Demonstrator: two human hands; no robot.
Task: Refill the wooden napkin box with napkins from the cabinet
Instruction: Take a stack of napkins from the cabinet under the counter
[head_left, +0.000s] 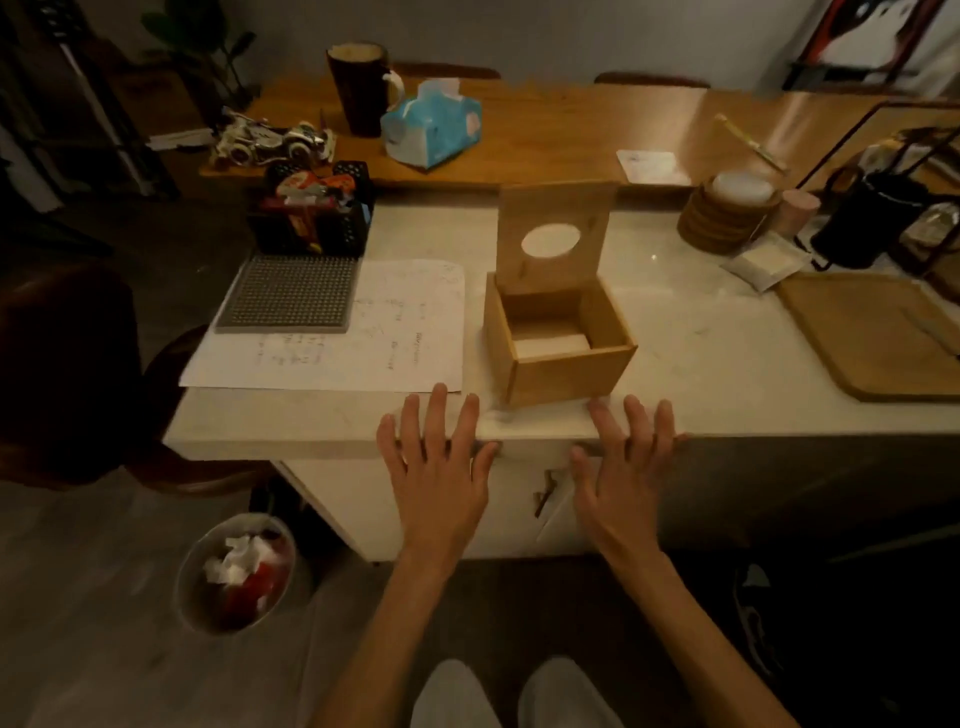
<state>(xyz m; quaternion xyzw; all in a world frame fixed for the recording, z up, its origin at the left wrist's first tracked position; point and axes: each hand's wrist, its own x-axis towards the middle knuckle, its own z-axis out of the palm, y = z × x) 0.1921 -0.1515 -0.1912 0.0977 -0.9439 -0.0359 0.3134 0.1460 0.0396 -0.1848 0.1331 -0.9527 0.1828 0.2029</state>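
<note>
The wooden napkin box (569, 369) stands near the front edge of the white counter (291, 415), its lid with an oval hole (551, 234) raised upright at the back. A thin white stack of napkins (551, 344) lies low inside it. My left hand (436, 467) is spread flat, fingers over the counter's front edge, just left of the box. My right hand (621, 467) is spread the same way just below the box. Both hold nothing. Under the counter is a white cabinet (514, 509) with a door handle (545, 493) between my hands.
Paper sheets (374, 332) and a grey studded board (291, 293) lie left of the box, with a black basket (311, 213) behind. A wooden tray (883, 332) is at right. A blue tissue pack (431, 127) sits on the far wooden table. A waste bin (239, 571) stands on the floor.
</note>
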